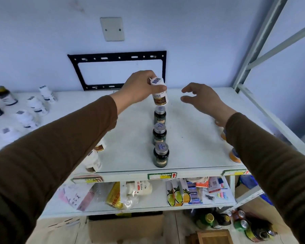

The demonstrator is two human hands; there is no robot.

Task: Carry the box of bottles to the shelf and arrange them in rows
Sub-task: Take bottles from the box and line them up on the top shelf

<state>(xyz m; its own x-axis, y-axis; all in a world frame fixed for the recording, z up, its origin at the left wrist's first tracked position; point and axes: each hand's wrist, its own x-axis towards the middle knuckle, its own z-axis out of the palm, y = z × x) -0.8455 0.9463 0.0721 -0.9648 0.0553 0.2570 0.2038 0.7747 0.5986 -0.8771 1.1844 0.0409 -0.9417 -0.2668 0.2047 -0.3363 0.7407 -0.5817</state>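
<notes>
Plainly, the left hand (139, 87) gripped a white bottle (159, 91) by its cap end, fingers curled round it, holding it just above the shelf (192, 131) at the far end of a row. The right hand (201, 98) hovered at 3 o'clock from that bottle, fingers loosely spread and holding nothing. At 6 o'clock from the held bottle, 3 dark bottles (160, 136) with grey caps stood upright in a single file running toward the shelf's front edge. White bottles (93, 161) stood partly hidden by the left sleeve at 8 o'clock, more stood blurred out at 9 o'clock, and orange-labelled ones (234, 155) peeked out beside the right sleeve at 4 o'clock. A cardboard box (125, 228) sat on the floor below. By this showing, the carrying looked done and several rows were started; the held bottle was not yet set down, and how many remained in the box could not be told.
</notes>
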